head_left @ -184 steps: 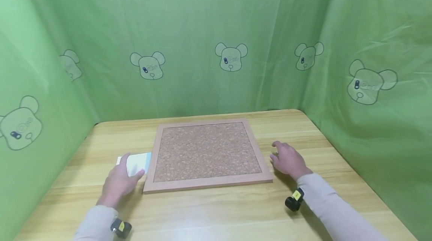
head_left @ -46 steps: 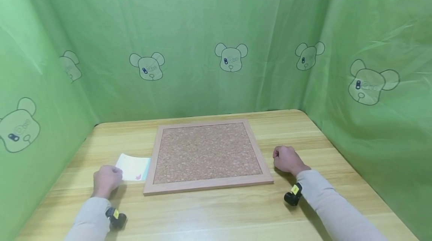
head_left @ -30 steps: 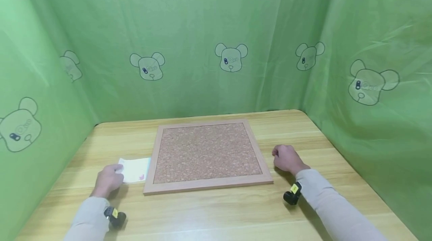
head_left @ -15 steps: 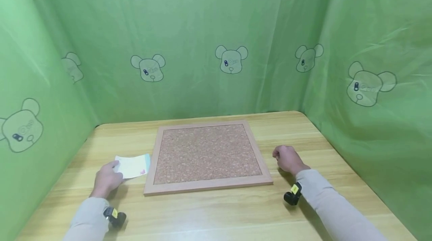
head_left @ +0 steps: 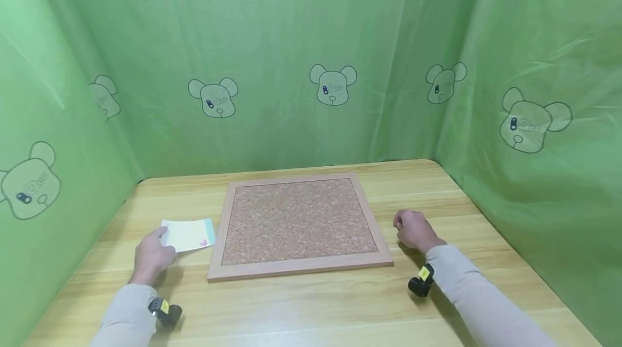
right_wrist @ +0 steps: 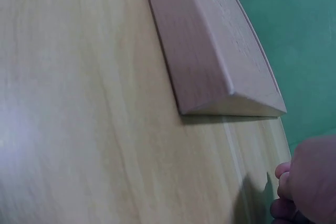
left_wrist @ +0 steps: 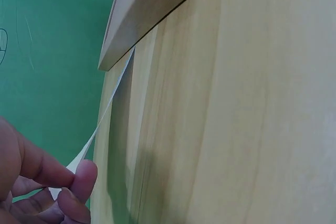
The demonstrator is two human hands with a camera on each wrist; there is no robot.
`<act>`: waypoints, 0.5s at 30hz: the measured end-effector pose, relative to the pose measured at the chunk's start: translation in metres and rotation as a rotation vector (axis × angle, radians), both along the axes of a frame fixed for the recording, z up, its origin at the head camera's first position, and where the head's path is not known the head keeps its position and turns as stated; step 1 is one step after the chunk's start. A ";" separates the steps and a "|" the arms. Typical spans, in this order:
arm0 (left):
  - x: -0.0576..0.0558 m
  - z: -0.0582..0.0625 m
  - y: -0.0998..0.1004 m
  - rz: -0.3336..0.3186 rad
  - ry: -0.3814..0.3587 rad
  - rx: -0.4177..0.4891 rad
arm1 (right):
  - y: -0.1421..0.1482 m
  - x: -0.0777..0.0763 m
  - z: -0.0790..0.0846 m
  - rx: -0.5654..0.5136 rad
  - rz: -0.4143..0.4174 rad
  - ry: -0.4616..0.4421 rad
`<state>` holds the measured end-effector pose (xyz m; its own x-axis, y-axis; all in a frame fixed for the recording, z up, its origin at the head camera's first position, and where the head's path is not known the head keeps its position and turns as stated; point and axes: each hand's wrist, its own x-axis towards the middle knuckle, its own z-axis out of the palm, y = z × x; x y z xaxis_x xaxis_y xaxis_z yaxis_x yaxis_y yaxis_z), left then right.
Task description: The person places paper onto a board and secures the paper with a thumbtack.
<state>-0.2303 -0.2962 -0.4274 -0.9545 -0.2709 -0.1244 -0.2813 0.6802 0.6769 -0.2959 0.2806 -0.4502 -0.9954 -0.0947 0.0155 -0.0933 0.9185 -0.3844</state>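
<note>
The pale, light-wood-grain table top [head_left: 311,304] has a smooth, slightly glossy finish. The rectangular board [head_left: 297,220] has a rough, speckled, matt cork face inside a smooth pinkish wood frame. The small white card [head_left: 188,234] is thin paper. The green bear-print backdrop [head_left: 291,39] is creased cloth.

Head view: from above the near table [head_left: 311,309] edge, facing forward and down; takes in the whole cork board [head_left: 297,221], both hands and the green curtain [head_left: 291,39] beyond.
Left wrist view: low and close at the left hand [left_wrist: 31,182], skimming the tabletop toward the board's near-left corner [left_wrist: 152,3].
Right wrist view: low and close beside the right hand [right_wrist: 310,182], facing the board's near-right corner [right_wrist: 231,93].
Shared: all three show the board's frame and the wooden tabletop.
</note>
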 end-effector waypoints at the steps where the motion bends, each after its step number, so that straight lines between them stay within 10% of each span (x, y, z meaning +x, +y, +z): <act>1: 0.000 0.001 0.000 0.004 0.002 0.007 | 0.000 0.000 0.000 -0.003 -0.002 -0.002; 15: -0.001 0.004 0.002 0.035 0.049 0.005 | -0.003 0.002 0.001 -0.017 0.029 0.044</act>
<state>-0.2312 -0.2945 -0.4234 -0.9493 -0.3041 -0.0793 -0.2715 0.6667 0.6941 -0.2943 0.2774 -0.4494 -0.9905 -0.1230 0.0614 -0.1373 0.9085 -0.3946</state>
